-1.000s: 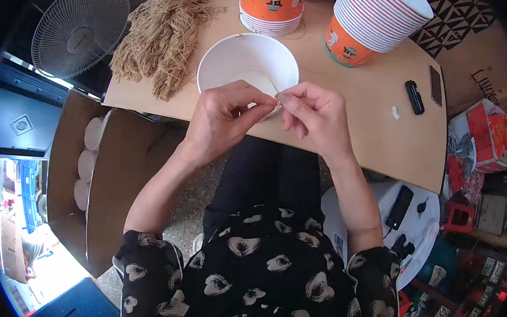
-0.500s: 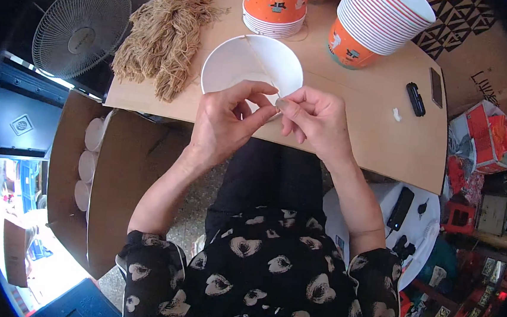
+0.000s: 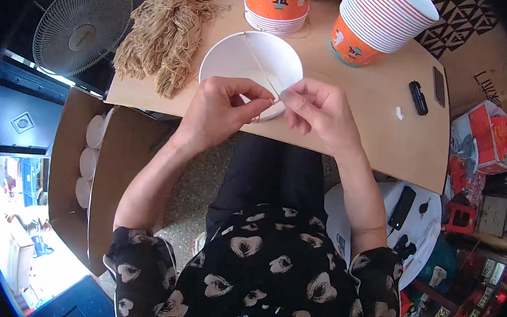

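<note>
Two hands (image 3: pixel 221 111) (image 3: pixel 320 110) – one white bowl (image 3: pixel 237 59) – two cup stacks (image 3: pixel 383 20).

Two bare hands, left hand (image 3: pixel 218 111) and right hand (image 3: pixel 317 110), pinch a thin tan string (image 3: pixel 268 94) over a white paper bowl (image 3: pixel 238 56) on the wooden surface (image 3: pixel 385 145).

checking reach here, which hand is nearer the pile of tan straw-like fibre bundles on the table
Left. The left hand sits just right of the pile of tan fibre bundles, apart from it; the right hand is farther right, beyond the white paper bowl.

Bowl (image 3: pixel 237 59) between fibre bundle (image 3: pixel 162 35), cup stack (image 3: pixel 374 22)
</note>
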### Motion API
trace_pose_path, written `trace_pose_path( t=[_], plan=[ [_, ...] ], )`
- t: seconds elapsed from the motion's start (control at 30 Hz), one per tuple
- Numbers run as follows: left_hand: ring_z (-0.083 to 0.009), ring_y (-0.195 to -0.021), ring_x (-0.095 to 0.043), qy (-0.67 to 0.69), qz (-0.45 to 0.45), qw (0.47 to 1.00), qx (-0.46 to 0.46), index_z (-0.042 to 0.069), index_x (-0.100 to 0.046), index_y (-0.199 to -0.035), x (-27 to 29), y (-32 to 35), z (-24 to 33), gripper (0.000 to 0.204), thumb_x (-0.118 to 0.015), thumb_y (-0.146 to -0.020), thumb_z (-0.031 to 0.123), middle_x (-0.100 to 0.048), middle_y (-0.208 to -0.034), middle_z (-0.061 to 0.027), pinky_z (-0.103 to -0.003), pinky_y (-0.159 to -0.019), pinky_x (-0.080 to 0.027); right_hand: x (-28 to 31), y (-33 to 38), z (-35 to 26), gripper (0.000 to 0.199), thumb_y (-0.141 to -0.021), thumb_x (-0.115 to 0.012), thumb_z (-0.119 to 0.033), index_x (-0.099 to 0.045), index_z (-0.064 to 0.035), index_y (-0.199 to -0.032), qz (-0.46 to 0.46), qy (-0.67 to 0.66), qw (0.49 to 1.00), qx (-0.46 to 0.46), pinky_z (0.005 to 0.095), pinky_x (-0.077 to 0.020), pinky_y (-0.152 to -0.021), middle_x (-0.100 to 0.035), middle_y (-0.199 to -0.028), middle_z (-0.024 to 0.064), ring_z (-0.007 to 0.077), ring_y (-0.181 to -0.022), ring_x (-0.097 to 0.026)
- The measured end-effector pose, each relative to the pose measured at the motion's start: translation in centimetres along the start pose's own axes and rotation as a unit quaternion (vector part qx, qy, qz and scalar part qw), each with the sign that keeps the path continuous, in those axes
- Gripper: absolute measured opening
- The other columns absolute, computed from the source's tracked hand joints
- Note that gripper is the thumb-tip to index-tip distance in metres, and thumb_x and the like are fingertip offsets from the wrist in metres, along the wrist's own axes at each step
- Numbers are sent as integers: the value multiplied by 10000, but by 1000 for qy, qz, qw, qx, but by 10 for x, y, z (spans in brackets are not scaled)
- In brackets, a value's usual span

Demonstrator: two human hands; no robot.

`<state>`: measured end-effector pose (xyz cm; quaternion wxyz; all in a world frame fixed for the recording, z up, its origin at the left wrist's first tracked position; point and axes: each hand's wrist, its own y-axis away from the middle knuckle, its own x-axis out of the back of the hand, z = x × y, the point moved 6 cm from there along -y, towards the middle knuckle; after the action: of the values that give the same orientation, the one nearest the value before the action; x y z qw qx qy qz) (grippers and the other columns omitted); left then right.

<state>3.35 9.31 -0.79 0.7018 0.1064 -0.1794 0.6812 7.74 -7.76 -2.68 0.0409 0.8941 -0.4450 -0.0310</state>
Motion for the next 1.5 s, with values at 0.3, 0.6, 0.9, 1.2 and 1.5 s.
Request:
trace_pose_path(
  t=[0.3,0.6,0.9,1.2,1.5],
  plan=[
    [-60,-677,-624,71,-178,976,108,-35,-727,-1027,0,-14,-1,220,-699,-914,151,-717,-828,-41,-210,-602,-495,4,-6,-17,131,-983,-594,-85,-631,15,-1059,45,21,993,108,199,-441,-577,-673,-779,36,53,-663,-570],
    [-35,-669,-571,106,-206,960,158,10,-722,-1025,1,-17,-5,213,-689,-929,198,-703,-838,5,-186,-603,-431,-1,10,-28,132,-841,-701,2,-662,-17,-967,147,226,920,284,312,-521,-746,-652,-1020,61,168,-829,-633],
    [-40,-677,-591,96,-201,963,154,-1,-719,-1010,-4,-20,-5,232,-668,-946,216,-703,-837,-2,-193,-599,-446,-15,21,-24,191,-726,-797,-40,-672,-71,-868,206,342,844,357,377,-423,-865,-635,-1061,37,228,-937,-605],
    [-71,-674,-636,115,-162,969,146,-38,-707,-981,-5,-17,-5,220,-666,-941,175,-719,-849,-55,-200,-584,-492,-18,18,-18,151,-735,-773,-9,-665,-58,-827,217,319,844,373,376,-424,-868,-658,-1039,42,243,-948,-617],
    [-78,-683,-639,105,-151,977,108,-47,-672,-1000,-8,-16,-2,213,-637,-956,159,-699,-845,-63,-212,-586,-509,-17,20,-10,150,-744,-764,20,-661,-45,-832,235,292,851,369,366,-434,-859,-666,-1050,46,237,-959,-619]
  ],
)
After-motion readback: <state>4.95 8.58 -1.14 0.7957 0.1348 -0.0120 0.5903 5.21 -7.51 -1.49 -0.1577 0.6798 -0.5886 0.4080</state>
